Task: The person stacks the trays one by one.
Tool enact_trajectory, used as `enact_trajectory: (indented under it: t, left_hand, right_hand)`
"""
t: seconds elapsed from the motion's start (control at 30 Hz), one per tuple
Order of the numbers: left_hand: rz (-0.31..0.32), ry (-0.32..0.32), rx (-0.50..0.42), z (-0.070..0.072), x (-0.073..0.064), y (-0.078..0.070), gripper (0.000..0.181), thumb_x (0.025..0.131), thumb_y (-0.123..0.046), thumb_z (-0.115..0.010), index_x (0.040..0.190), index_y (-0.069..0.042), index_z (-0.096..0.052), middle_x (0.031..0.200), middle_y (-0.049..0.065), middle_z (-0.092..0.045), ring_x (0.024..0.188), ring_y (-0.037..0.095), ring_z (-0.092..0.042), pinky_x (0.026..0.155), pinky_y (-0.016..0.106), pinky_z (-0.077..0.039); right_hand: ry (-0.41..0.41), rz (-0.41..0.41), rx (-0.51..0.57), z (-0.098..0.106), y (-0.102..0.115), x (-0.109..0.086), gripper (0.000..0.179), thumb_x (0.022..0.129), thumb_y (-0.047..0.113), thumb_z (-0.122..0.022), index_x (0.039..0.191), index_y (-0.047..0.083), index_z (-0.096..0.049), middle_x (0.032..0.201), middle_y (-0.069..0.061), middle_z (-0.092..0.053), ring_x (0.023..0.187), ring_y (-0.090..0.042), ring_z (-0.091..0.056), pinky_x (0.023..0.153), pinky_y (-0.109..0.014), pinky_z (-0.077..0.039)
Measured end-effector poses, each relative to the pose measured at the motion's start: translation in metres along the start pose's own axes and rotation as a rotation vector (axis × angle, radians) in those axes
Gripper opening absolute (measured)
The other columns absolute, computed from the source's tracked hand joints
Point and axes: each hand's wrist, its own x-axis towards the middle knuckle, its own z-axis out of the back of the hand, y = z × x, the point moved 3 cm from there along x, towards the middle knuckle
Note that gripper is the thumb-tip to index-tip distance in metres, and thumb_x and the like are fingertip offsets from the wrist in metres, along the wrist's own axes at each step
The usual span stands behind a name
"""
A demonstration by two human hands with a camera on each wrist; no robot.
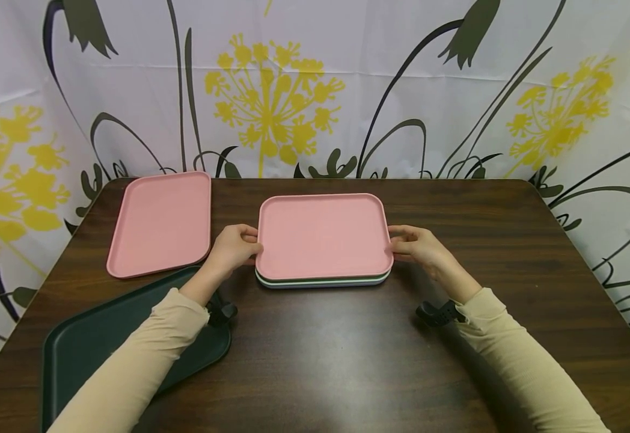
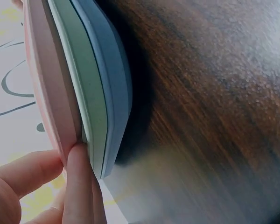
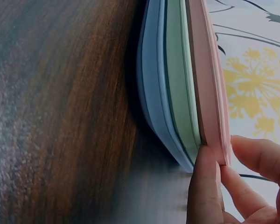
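A pink rectangular tray (image 1: pixel 323 237) lies on top of a small stack at the middle of the table. Beneath it are a light green tray (image 2: pixel 87 93) and a blue tray (image 3: pixel 152 88), whose edges show in both wrist views. At the stack's left end my left hand (image 1: pixel 232 248) pinches the pink tray's rim between thumb and fingers. My right hand (image 1: pixel 422 249) grips the same tray's rim at the opposite end. A thin gap shows between the pink tray and the green one, near the fingertips in both wrist views.
Another pink tray (image 1: pixel 163 222) lies at the back left of the brown wooden table (image 1: pixel 342 367). A larger dark green tray (image 1: pixel 95 343) lies at the front left, partly under my left forearm. Behind the table hangs a flowered white cloth (image 1: pixel 380 36).
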Motion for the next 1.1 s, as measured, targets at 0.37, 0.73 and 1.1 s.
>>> enact_trajectory:
  t: [0.37, 0.73, 1.1]
  left_hand:
    - [-0.013, -0.003, 0.006, 0.0002, -0.0024, 0.0014, 0.041, 0.088, 0.000, -0.058, 0.126, 0.014, -0.051, 0.123, 0.032, -0.059, 0.094, 0.024, -0.066, 0.078, 0.035, -0.060]
    - [-0.003, 0.002, 0.027, 0.0003, -0.0032, 0.0010, 0.041, 0.089, 0.000, -0.058, 0.127, 0.013, -0.051, 0.124, 0.032, -0.058, 0.097, 0.026, -0.065, 0.079, 0.035, -0.060]
    - [0.015, 0.015, 0.014, 0.0009, -0.0056, 0.0005, 0.043, 0.091, -0.001, -0.058, 0.131, 0.011, -0.050, 0.127, 0.031, -0.055, 0.100, 0.026, -0.064, 0.082, 0.034, -0.059]
  right_hand:
    - [-0.038, 0.009, 0.005, -0.0030, -0.0014, 0.0015, 0.049, 0.093, -0.002, -0.052, 0.139, -0.012, -0.037, 0.088, 0.006, -0.057, 0.080, 0.001, -0.061, 0.082, -0.021, -0.057]
    - [-0.056, -0.014, -0.024, -0.0029, -0.0027, 0.0029, 0.047, 0.092, -0.001, -0.055, 0.136, -0.012, -0.041, 0.087, 0.005, -0.058, 0.078, 0.001, -0.060, 0.079, -0.019, -0.057]
    - [-0.054, -0.019, -0.038, -0.0024, -0.0040, 0.0042, 0.048, 0.093, 0.001, -0.055, 0.137, -0.012, -0.041, 0.090, 0.005, -0.058, 0.078, 0.002, -0.061, 0.080, -0.019, -0.057]
